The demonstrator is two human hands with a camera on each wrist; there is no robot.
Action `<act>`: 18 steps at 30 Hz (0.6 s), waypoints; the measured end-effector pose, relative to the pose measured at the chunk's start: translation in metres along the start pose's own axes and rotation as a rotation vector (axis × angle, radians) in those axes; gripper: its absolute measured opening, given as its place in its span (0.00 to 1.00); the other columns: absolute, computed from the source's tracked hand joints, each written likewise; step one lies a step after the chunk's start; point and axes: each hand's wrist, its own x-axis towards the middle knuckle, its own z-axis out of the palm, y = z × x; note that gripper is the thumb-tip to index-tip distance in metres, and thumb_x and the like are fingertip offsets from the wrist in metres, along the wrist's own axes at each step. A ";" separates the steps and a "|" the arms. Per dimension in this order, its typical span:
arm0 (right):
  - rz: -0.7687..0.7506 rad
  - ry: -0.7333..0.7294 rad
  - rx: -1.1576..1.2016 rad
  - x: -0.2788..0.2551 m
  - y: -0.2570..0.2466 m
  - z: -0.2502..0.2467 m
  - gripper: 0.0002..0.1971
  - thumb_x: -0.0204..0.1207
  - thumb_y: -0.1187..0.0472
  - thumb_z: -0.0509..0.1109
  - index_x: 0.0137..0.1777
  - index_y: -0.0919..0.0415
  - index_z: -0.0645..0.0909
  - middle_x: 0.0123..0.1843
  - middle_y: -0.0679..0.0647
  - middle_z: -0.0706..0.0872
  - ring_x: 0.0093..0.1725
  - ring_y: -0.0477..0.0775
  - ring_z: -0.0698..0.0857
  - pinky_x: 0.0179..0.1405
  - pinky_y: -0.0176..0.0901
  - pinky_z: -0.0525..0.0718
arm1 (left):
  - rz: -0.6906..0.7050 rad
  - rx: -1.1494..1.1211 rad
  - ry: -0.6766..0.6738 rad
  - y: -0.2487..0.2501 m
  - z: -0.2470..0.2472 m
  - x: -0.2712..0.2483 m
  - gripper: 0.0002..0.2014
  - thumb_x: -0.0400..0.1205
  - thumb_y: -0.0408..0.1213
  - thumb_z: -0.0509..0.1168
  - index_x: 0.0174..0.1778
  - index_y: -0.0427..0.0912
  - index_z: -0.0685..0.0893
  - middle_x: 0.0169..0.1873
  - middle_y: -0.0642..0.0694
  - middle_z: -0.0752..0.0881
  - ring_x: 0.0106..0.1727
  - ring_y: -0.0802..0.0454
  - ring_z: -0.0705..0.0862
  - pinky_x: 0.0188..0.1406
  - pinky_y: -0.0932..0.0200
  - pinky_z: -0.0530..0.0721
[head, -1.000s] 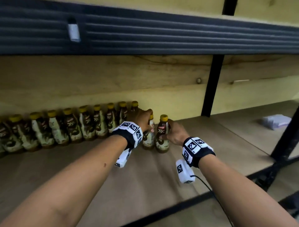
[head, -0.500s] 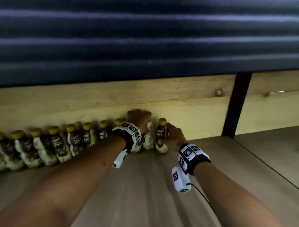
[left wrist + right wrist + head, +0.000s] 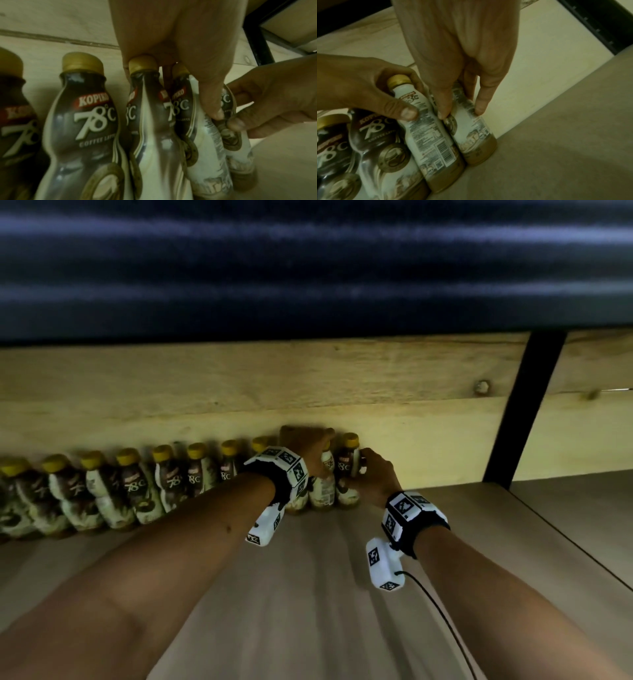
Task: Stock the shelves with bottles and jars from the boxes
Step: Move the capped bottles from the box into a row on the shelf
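A row of coffee bottles with gold caps stands along the back of the wooden shelf. My left hand grips the second bottle from the right end, thumb on its white label and fingers behind the cap. My right hand grips the end bottle from above, its fingertips pressing the sides of that bottle. Both bottles stand upright, touching each other and the row. In the left wrist view the end bottle is partly hidden behind its neighbour.
A wooden back wall runs right behind the row. The dark edge of the upper shelf hangs low overhead. A black metal post stands to the right, with bare shelf board around it.
Both hands have pushed their two bottles back to the wall, in line with the row. The head view has dropped lower and closer, under the upper shelf.
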 end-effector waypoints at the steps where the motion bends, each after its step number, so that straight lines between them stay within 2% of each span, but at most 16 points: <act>1: 0.008 -0.027 0.003 0.000 0.004 -0.001 0.31 0.68 0.54 0.81 0.69 0.59 0.76 0.65 0.57 0.84 0.64 0.61 0.82 0.54 0.45 0.79 | -0.001 0.007 -0.001 0.001 0.001 0.000 0.36 0.70 0.54 0.77 0.72 0.48 0.71 0.64 0.47 0.82 0.65 0.43 0.80 0.57 0.51 0.74; 3: 0.021 -0.070 -0.026 0.000 0.008 0.001 0.33 0.68 0.52 0.81 0.71 0.59 0.75 0.67 0.57 0.84 0.65 0.61 0.83 0.56 0.44 0.80 | 0.004 -0.002 -0.015 0.000 0.001 0.002 0.40 0.71 0.52 0.77 0.77 0.50 0.67 0.70 0.46 0.79 0.70 0.42 0.77 0.67 0.47 0.74; 5: 0.029 -0.066 -0.054 0.001 0.009 0.004 0.31 0.68 0.54 0.80 0.70 0.59 0.75 0.66 0.57 0.84 0.65 0.62 0.82 0.53 0.41 0.77 | 0.008 -0.013 -0.028 -0.001 0.002 0.003 0.43 0.71 0.51 0.78 0.80 0.52 0.65 0.72 0.47 0.78 0.72 0.43 0.76 0.71 0.45 0.74; 8: 0.039 -0.060 -0.043 0.002 0.007 0.005 0.31 0.68 0.56 0.80 0.70 0.59 0.75 0.67 0.58 0.84 0.66 0.63 0.81 0.52 0.40 0.75 | 0.002 0.011 -0.029 -0.001 0.002 0.002 0.42 0.70 0.53 0.77 0.78 0.52 0.66 0.71 0.47 0.78 0.71 0.43 0.77 0.69 0.46 0.76; 13: 0.041 -0.073 -0.028 -0.004 0.009 0.005 0.28 0.69 0.54 0.79 0.67 0.60 0.75 0.65 0.58 0.83 0.65 0.64 0.81 0.50 0.40 0.73 | -0.020 -0.048 -0.053 0.000 -0.004 -0.002 0.42 0.70 0.55 0.77 0.77 0.51 0.67 0.70 0.47 0.79 0.69 0.43 0.78 0.64 0.49 0.76; 16: 0.056 -0.070 0.039 -0.011 0.004 -0.003 0.34 0.69 0.54 0.81 0.73 0.61 0.71 0.69 0.59 0.81 0.68 0.62 0.80 0.55 0.43 0.77 | -0.021 -0.160 -0.020 -0.002 -0.016 -0.010 0.35 0.72 0.51 0.76 0.73 0.48 0.71 0.66 0.46 0.81 0.64 0.44 0.80 0.60 0.50 0.80; 18: 0.057 -0.052 0.056 -0.020 -0.006 -0.013 0.36 0.71 0.55 0.80 0.76 0.62 0.68 0.71 0.62 0.79 0.69 0.63 0.79 0.58 0.46 0.80 | -0.020 -0.174 0.014 -0.005 -0.027 -0.021 0.30 0.74 0.49 0.74 0.71 0.49 0.73 0.64 0.46 0.81 0.62 0.45 0.81 0.60 0.47 0.82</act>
